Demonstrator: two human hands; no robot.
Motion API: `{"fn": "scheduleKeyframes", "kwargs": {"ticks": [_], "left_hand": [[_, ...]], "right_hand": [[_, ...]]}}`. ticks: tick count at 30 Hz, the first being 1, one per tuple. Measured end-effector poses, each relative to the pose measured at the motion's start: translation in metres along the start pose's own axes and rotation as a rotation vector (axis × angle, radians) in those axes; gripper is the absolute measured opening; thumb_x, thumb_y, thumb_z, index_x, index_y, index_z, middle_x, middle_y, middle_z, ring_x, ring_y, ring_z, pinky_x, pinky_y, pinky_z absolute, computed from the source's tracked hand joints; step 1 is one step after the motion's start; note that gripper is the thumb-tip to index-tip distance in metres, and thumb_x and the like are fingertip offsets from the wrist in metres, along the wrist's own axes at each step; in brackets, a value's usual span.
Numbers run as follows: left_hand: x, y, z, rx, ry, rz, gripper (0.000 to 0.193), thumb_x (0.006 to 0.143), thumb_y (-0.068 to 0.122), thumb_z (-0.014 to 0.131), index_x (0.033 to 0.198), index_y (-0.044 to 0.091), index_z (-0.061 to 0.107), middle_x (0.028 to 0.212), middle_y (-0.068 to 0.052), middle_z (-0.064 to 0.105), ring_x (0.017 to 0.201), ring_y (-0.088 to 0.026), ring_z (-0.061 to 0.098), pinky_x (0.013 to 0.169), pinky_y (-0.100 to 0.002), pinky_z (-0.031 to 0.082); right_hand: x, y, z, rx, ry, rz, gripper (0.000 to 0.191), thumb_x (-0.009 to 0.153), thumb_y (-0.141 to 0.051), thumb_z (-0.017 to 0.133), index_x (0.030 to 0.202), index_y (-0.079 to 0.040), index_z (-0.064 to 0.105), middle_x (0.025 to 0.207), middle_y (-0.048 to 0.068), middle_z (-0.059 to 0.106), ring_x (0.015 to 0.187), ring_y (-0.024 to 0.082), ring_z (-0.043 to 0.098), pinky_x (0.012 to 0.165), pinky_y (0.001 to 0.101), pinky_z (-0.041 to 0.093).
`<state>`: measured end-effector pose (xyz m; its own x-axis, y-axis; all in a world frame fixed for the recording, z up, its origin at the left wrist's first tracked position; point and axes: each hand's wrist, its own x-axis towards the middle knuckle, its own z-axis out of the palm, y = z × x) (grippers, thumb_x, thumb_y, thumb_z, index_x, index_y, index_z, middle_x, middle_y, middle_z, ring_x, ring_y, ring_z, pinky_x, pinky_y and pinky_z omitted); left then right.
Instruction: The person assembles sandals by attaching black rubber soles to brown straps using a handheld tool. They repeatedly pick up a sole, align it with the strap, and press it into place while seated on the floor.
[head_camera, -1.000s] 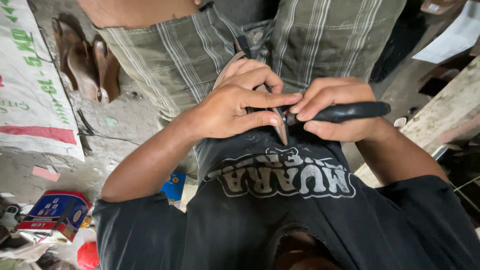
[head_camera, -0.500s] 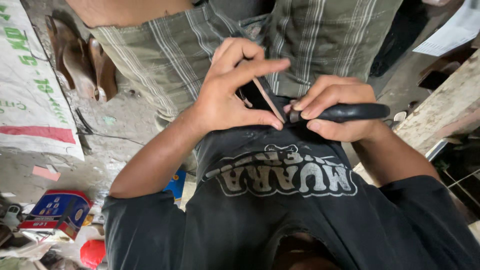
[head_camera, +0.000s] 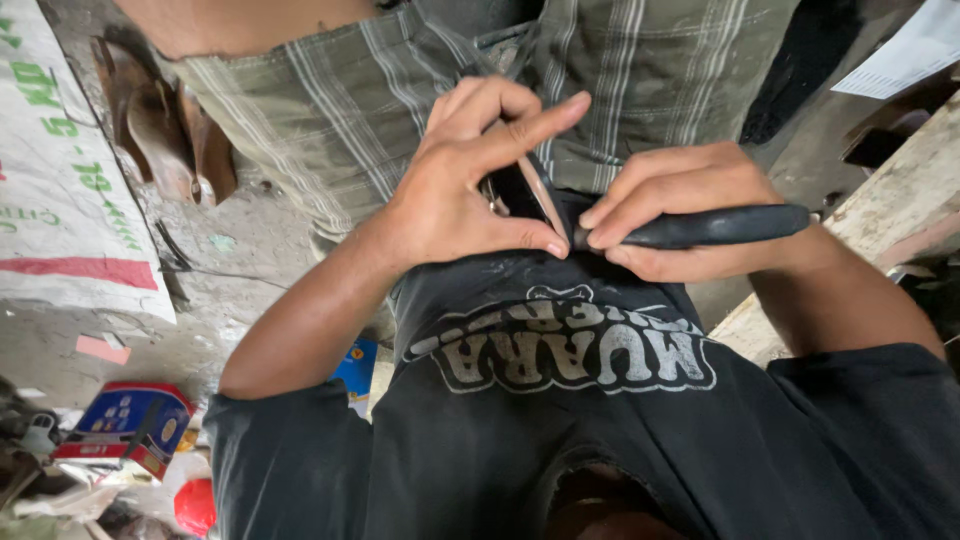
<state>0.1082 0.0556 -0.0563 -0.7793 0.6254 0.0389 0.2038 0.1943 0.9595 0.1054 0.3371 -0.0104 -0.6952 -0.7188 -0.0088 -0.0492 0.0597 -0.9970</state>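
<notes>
Two hands meet at waist, over plaid shorts (head_camera: 330, 110). Left hand (head_camera: 470, 190) pinches small dark piece (head_camera: 515, 190) between thumb and forefinger, thin blade-like strip (head_camera: 545, 200) against it. Right hand (head_camera: 680, 215) closed round black tool handle (head_camera: 710, 226), tip pressed at piece. Work looks mid-way: piece held, tool engaged, nothing set down. Blue-red box (head_camera: 125, 425) on floor at left

L hand (head_camera: 460, 195) fingers now splayed.
</notes>
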Motion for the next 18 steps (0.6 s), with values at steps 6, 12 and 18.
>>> {"fn": "scheduleKeyframes", "kwargs": {"ticks": [6,12,18], "left_hand": [[0.002,0.010,0.013,-0.035,0.038,-0.108,0.073,0.098,0.041,0.080,0.159,0.014,0.049,0.123,-0.005,0.065,0.116,-0.021,0.057,0.110,-0.039,0.042],[-0.002,0.013,0.001,0.235,0.332,-0.262,0.104,0.086,0.037,0.091,0.161,0.005,0.026,0.161,-0.026,0.029,0.153,-0.042,0.036,0.129,-0.044,0.034],[0.001,-0.006,-0.029,-0.476,0.105,-0.324,0.122,0.077,0.044,0.100,0.163,0.010,0.019,0.166,-0.014,0.031,0.158,-0.032,0.035,0.133,-0.042,0.031]], "right_hand": [[0.003,-0.010,0.009,-0.364,0.122,0.080,0.034,0.085,-0.015,0.089,0.111,0.000,0.072,0.113,0.017,0.072,0.091,0.022,0.076,0.071,0.0287,0.061],[-0.001,0.010,0.028,-0.519,0.412,-0.078,0.042,0.087,-0.015,0.091,0.117,0.002,0.068,0.118,0.020,0.068,0.095,0.025,0.075,0.075,0.0292,0.063],[-0.003,0.003,0.055,-0.503,0.375,-0.101,0.048,0.082,-0.027,0.093,0.110,0.002,0.066,0.111,0.022,0.068,0.096,0.032,0.073,0.082,0.0355,0.061]]}}
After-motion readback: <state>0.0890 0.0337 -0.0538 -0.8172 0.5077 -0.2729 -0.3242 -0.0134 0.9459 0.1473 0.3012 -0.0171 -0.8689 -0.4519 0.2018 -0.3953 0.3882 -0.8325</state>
